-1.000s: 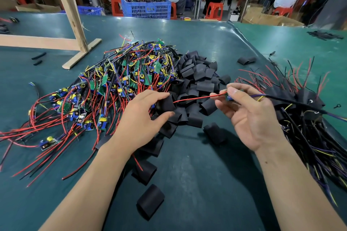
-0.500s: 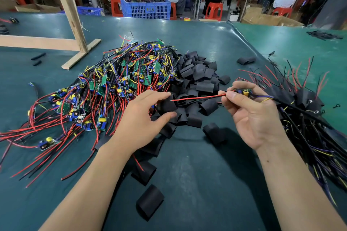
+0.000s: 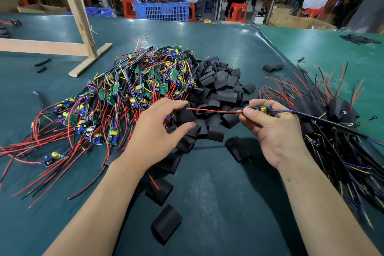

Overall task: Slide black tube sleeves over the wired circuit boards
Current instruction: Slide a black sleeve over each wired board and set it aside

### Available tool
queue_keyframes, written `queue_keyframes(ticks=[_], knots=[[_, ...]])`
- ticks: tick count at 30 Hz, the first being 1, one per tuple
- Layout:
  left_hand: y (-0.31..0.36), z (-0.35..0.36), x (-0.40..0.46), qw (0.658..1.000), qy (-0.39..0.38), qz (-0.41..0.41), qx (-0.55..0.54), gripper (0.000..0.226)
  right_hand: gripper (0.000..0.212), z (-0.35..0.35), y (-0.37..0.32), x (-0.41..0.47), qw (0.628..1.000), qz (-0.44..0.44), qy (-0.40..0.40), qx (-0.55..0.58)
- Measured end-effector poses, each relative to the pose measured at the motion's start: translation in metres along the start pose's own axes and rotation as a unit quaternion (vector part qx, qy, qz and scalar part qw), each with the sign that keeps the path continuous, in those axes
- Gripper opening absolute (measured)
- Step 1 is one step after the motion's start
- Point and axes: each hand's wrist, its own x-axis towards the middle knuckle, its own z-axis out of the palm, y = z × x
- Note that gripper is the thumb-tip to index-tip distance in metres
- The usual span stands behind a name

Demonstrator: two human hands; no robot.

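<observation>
Green table (image 3: pixel 207 203) – loose sleeves | left hand (image 3: pixel 158 131) pinches sleeve (image 3: pixel 184 115) | right hand (image 3: pixel 272 129) grips board (image 3: pixel 262 108)

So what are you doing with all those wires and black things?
A person is dressing little circuit boards in black tubes. The left hand pinches one black sleeve open. The right hand holds a wired board and aims its red wire at the sleeve's mouth. It isn't on yet. Bare boards are piled left, finished ones right.

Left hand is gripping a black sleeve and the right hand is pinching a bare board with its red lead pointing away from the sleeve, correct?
Not quite. In the head view the red lead points toward the sleeve that the left hand grips, its tip at the opening. The right hand does pinch the bare board.
</observation>
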Motion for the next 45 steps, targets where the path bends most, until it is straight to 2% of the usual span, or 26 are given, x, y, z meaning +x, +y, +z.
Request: queue_keyframes(ticks=[24,33,38,45], knots=[[-0.004,0.0,0.001,1.0,0.015,0.024,-0.006,0.04,0.02,0.0,0.001,-0.001,0.996,0.014,0.049,-0.069],[-0.008,0.001,-0.001,0.997,-0.009,0.029,0.068,0.044,0.017,0.004,0.001,-0.005,0.999,0.002,0.002,-0.05],[-0.005,0.006,-0.003,0.995,-0.038,0.049,0.079,0.046,0.023,0.012,0.006,-0.011,0.997,-0.02,-0.042,-0.053],[0.0,0.011,-0.004,0.994,-0.031,0.077,0.07,0.046,0.027,0.027,0.013,-0.018,0.994,0.05,-0.095,0.019]])
